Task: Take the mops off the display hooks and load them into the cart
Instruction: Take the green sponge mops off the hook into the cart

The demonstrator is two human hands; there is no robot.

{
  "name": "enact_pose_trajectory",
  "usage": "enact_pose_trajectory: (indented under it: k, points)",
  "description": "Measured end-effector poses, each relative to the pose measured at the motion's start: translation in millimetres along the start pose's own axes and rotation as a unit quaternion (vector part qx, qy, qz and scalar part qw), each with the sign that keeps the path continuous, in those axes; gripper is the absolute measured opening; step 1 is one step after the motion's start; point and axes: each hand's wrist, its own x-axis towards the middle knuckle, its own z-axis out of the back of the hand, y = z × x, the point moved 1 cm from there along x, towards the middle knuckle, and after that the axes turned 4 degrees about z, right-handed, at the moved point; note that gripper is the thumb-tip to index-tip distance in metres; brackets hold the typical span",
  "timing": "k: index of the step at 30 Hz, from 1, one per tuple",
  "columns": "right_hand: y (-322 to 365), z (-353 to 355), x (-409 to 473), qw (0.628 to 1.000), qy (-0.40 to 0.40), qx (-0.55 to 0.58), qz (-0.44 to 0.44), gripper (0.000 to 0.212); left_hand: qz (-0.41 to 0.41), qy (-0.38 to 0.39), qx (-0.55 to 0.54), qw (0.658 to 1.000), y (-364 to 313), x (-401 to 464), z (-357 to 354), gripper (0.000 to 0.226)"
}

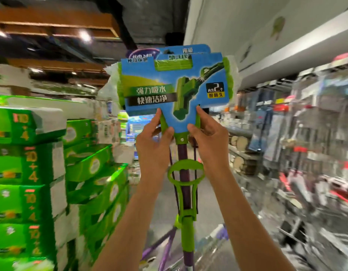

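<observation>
One mop (184, 180) stands upright in the middle of the view, its long axis vertical, the head with the blue card (175, 89) pointing up and the purple handle going down. A second blue card shows just behind the first, so there may be two mops; I cannot tell for sure. Both hands grip the green neck under the card: the left hand (153, 141) on the left side, the right hand (208, 137) on the right. Stacked green boxes (28, 173) stand at the left, blurred shelves (306, 133) at the right.
</observation>
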Motion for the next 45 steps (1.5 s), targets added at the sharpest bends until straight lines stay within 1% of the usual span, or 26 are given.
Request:
enact_pose_trajectory:
  k: [6,12,20,28,33,35,38,42,45]
  points:
    - [30.8,37.1,-39.2,0.994,-0.068,-0.085,0.009,0.054,0.042,0.070,-0.057,0.995,-8.4,-40.0,-15.9,0.054]
    - [78.9,88.6,-82.2,0.982,-0.139,-0.127,0.008,0.053,0.075,0.144,-0.115,0.980,-30.0,-94.9,-45.1,0.056]
    - [169.3,177.1,-144.2,0.944,-0.240,-0.223,0.045,0.051,0.108,0.246,-0.186,0.945,-94.2,-188.0,-103.1,0.056]
    - [286.4,274.4,-231.3,0.892,-0.322,-0.310,0.074,0.052,0.143,0.326,-0.254,0.899,-189.4,-321.3,-157.3,0.056]
    - [359.0,329.3,-291.5,0.860,-0.363,-0.349,0.084,0.052,0.179,0.374,-0.287,0.863,-254.3,-406.4,-175.5,0.056]
    - [385.7,345.0,-311.7,0.850,-0.374,-0.360,0.089,0.051,0.182,0.389,-0.294,0.854,-278.3,-433.9,-180.3,0.056]
    - [429.1,367.2,-344.9,0.830,-0.391,-0.385,0.099,0.051,0.198,0.416,-0.323,0.827,-317.6,-477.8,-186.0,0.054]
    - [470.4,392.0,-379.5,0.812,-0.414,-0.397,0.109,0.052,0.218,0.446,-0.357,0.791,-356.1,-521.9,-192.4,0.054]
    - [494.5,405.1,-399.9,0.797,-0.430,-0.408,0.114,0.052,0.217,0.466,-0.370,0.774,-378.6,-547.8,-197.3,0.054]
